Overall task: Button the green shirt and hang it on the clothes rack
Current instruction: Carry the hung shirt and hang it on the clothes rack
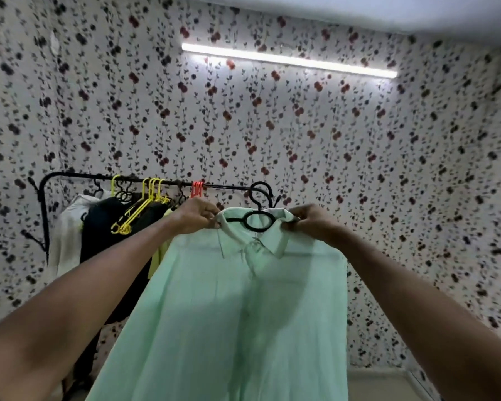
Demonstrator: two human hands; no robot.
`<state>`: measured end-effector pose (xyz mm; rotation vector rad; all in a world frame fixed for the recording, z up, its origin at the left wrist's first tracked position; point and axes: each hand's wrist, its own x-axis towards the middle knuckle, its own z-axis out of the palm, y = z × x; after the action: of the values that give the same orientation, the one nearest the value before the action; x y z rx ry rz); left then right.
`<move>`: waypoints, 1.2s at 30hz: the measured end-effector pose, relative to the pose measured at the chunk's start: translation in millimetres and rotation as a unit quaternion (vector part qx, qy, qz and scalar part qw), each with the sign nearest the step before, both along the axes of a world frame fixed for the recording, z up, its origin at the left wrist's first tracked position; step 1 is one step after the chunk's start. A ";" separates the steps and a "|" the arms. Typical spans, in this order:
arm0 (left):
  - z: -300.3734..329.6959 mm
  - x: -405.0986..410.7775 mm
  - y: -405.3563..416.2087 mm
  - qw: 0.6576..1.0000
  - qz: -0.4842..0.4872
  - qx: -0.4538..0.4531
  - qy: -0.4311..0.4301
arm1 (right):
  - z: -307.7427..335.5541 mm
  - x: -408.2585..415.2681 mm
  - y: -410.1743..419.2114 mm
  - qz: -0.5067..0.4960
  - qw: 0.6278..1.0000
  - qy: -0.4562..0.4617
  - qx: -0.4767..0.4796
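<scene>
Head view, both arms raised toward the wall. The green shirt (229, 299) hangs on a black hanger (259, 218), front facing the camera, collar folded down and the placket closed at the neck; lower buttons too blurred to judge. The hanger's oval centre shows inside the collar opening, its hook rising above the collar.

Left hand (195, 215): fingers curled, pinching the shirt at the left end of the collar. Right hand (310, 219): fingers curled, pinching the right end of the collar. The hands are apart, one at each side of the collar, each clamped on the fabric. The shirt body drops freely between the forearms to the bottom edge of the view.

The clothes rack (45, 198) is a black tube frame standing against the wall; its horizontal rail runs behind the hands. The hanger hook sits at rail level near the rail's right end; whether it is over the rail cannot be told.

On the rail, left of the shirt: a white garment (68, 241), a black garment (104, 227), several bare yellow hangers (145, 204), orange hangers (197, 189).

Background: floral wallpaper (359, 169) and a lit tube light (289, 60) mounted high on it.
</scene>
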<state>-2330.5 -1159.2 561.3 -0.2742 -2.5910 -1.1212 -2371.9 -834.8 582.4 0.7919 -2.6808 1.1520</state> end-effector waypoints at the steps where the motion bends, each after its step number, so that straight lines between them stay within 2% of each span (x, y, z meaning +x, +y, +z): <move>1: -2.6 -21.5 -7.4 1.000 -0.004 0.012 0.001 | -1.9 -25.3 -8.5 -0.002 1.000 0.000 -0.013; 8: -19.3 -140.1 -43.0 0.997 0.025 0.013 0.073 | -24.0 -168.3 -51.2 0.005 0.996 -0.006 -0.092; 14: -17.5 -247.9 -49.8 0.996 0.058 0.003 0.073 | -26.3 -281.6 -70.9 -0.011 0.994 -0.002 -0.105; 23: -43.1 -368.0 -51.4 0.993 0.106 -0.013 0.050 | -51.7 -393.8 -90.8 -0.064 0.994 0.014 -0.092; 29: -50.0 -426.1 -57.5 0.988 0.127 -0.092 0.009 | -71.6 -437.8 -105.5 -0.119 0.989 0.024 -0.087; 31: -47.5 -434.7 -60.5 0.977 0.141 -0.152 0.054 | -76.7 -446.7 -109.8 -0.146 0.987 0.037 -0.060; 34: -43.7 -454.9 -70.5 0.934 0.189 -0.243 0.179 | -91.9 -463.8 -119.0 -0.165 0.985 0.037 -0.030; 36: -40.5 -466.6 -77.6 0.919 0.216 -0.278 0.178 | -104.8 -472.8 -126.2 -0.166 0.985 0.026 -0.024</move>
<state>-2797.1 -1236.8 520.8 -0.0112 -2.4033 -0.1498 -2844.7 -961.1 477.6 0.3425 -2.5983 1.0894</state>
